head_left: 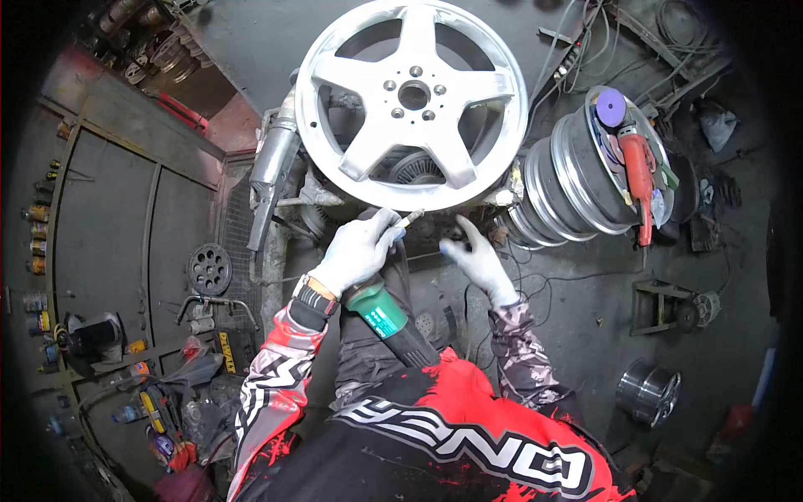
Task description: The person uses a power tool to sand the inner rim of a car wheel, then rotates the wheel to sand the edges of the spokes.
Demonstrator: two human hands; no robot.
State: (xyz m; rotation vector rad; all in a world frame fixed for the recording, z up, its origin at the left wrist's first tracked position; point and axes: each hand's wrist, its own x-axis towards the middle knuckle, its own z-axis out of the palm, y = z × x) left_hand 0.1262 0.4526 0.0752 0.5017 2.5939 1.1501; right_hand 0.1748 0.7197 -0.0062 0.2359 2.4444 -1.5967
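My left hand, in a whitish work glove, pinches a short, slim, pale stick with a greyish tip; its exact kind is unclear. The stick points up and right, just below the lower edge of the bare silvery five-spoke wheel rim. To the right, my gloved right hand holds nothing, its thumb and fingers spread toward the rim. A green and black power tool rests across my lap between my forearms.
At the right, stacked wheel rims carry a red power tool and a purple disc. A metal cylinder stands left of the rim. Cables trail over the floor. Another rim lies lower right; tools and bags clutter the lower left.
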